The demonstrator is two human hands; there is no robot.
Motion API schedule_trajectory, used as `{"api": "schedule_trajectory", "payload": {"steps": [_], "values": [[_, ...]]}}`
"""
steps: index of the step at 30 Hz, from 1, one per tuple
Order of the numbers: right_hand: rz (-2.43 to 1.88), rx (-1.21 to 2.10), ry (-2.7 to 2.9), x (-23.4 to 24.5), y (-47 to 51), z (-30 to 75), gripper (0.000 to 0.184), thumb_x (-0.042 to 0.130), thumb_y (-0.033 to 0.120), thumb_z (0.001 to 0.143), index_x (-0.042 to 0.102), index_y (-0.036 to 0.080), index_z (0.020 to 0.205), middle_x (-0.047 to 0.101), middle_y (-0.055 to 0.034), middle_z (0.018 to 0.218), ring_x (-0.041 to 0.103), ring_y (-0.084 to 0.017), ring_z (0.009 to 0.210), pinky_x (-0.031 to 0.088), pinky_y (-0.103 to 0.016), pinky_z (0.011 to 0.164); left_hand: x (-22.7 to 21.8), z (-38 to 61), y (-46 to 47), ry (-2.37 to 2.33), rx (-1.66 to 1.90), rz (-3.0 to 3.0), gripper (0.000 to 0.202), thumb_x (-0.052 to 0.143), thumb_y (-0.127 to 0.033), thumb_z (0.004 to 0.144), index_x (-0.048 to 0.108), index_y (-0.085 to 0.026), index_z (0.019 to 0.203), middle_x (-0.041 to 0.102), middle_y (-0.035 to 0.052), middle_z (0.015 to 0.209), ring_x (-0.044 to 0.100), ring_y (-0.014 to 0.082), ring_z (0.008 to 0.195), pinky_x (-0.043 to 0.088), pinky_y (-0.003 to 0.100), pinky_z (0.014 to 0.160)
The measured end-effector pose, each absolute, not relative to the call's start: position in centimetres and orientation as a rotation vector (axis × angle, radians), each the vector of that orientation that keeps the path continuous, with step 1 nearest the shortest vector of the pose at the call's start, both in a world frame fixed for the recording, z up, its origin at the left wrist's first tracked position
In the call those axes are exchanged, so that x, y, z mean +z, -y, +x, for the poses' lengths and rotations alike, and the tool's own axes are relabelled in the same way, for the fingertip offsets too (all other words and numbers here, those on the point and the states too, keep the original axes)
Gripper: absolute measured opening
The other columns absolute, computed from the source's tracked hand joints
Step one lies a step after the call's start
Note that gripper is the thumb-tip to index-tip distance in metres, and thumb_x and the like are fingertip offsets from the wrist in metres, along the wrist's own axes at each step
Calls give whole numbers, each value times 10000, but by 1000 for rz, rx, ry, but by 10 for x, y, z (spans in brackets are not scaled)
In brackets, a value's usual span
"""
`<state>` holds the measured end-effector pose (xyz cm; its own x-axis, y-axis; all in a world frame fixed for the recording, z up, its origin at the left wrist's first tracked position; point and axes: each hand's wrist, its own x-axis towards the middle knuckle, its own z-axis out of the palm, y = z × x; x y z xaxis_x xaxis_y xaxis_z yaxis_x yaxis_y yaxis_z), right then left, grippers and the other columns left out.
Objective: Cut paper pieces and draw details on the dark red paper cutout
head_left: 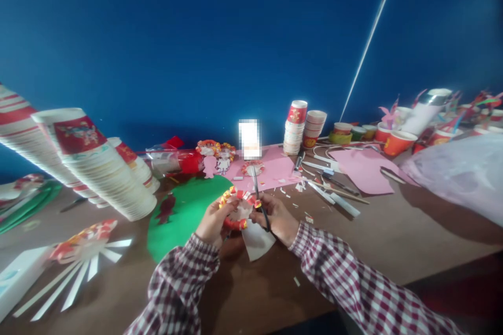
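The red-and-yellow paper piece (240, 212) is held up between the two hands, above the brown table (377, 243) and just on the near side of the pink sheet (273, 167). Its left edge is pinched by the left hand (212, 222), thumb laid over the pale middle, while its right edge is met by the right hand (281, 220), in whose fingers the dark-handled scissors (257, 188) are gripped. The relation that seems to matter is the lie of the scissors against the piece: their long axis is pointed away from the body, tipped slightly to the left, and the piece is set on their left side – so the right hand is the nearer to the blades and the left is placed across the piece from them. By the look of it, the piece is roughly round, with no clear long axis of its own. Whether the blades are parted, or touched by the paper, cannot be told at this blur. Below the piece a white flap (258, 242) is seen slanting toward the body; whether it is joined on cannot be made out – its upper end is hidden by the piece and the fingers
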<state>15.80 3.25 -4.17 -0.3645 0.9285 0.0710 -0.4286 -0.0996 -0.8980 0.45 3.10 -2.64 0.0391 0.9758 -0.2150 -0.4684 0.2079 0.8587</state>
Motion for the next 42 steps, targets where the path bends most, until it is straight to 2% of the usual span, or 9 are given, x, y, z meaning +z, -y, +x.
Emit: {"api": "schedule_trajectory", "payload": {"steps": [4, 11, 15, 18, 26, 29, 32, 38, 42], "values": [[-664, 1655, 1107, -46, -33, 156, 338, 800, 179, 557, 623, 187, 844, 596, 47, 643, 530, -94, 577, 406, -216, 560, -26, -1, -31, -928, 1263, 673, 381, 755, -203, 620, 616, -116, 964, 698, 71, 774, 658, 175, 608, 532, 234, 509], [-696, 1510, 954, -48, -35, 154, 307, 758, 225, 623, 602, 188, 885, 592, 46, 639, 460, -72, 486, 364, -200, 475, -30, 5, -27, -633, 1277, 646, 440, 690, -427, 722, 593, -133, 1034, 672, 100, 975, 651, 202, 841, 543, 308, 736], [-648, 1494, 882, -49, -37, 154, 300, 752, 224, 635, 592, 202, 887, 608, 37, 686, 524, -100, 557, 421, -236, 564, -38, 15, -25, -588, 1276, 846, 596, 787, -285, 631, 525, -159, 1152, 596, 122, 1162, 581, 248, 1049, 464, 357, 914], [-639, 1521, 894, -55, -38, 154, 301, 757, 210, 627, 592, 210, 879, 596, 46, 665, 493, -91, 525, 388, -224, 523, -44, 20, -26, -743, 1313, 958, 581, 771, -205, 648, 499, -160, 1160, 610, 115, 1123, 599, 222, 998, 463, 349, 898], [-679, 1538, 917, -58, -39, 152, 322, 772, 213, 605, 595, 195, 873, 578, 50, 613, 419, -66, 478, 304, -190, 445, -39, 19, -24, -802, 1305, 954, 554, 764, -236, 656, 515, -162, 1146, 642, 99, 1056, 627, 203, 913, 493, 326, 836], [-685, 1530, 925, -57, -39, 152, 315, 766, 209, 613, 607, 190, 884, 581, 48, 632, 399, -52, 473, 298, -177, 435, -30, 17, -22, -700, 1275, 863, 489, 720, -348, 696, 562, -153, 1116, 640, 106, 1090, 616, 229, 963, 503, 344, 841], [-722, 1526, 917, -58, -39, 152, 320, 769, 212, 608, 612, 189, 886, 595, 42, 646, 397, -47, 466, 300, -165, 415, -25, 14, -24, -653, 1267, 636, 378, 580, -441, 773, 625, -142, 1001, 674, 91, 1000, 629, 229, 922, 523, 376, 819], [-769, 1535, 923, -54, -36, 150, 307, 779, 200, 589, 630, 178, 857, 573, 50, 595, 406, -47, 454, 316, -155, 394, -28, 11, -28, -633, 1251, 617, 225, 584, -213, 753, 633, -130, 955, 688, 84, 945, 647, 208, 873, 531, 366, 819], [-767, 1553, 917, -52, -36, 150, 325, 779, 211, 584, 645, 184, 879, 576, 49, 615, 409, -44, 453, 321, -156, 395, -29, 11, -28, -666, 1260, 602, 224, 574, -232, 784, 621, -117, 971, 682, 104, 963, 648, 217, 891, 541, 359, 803]]}}
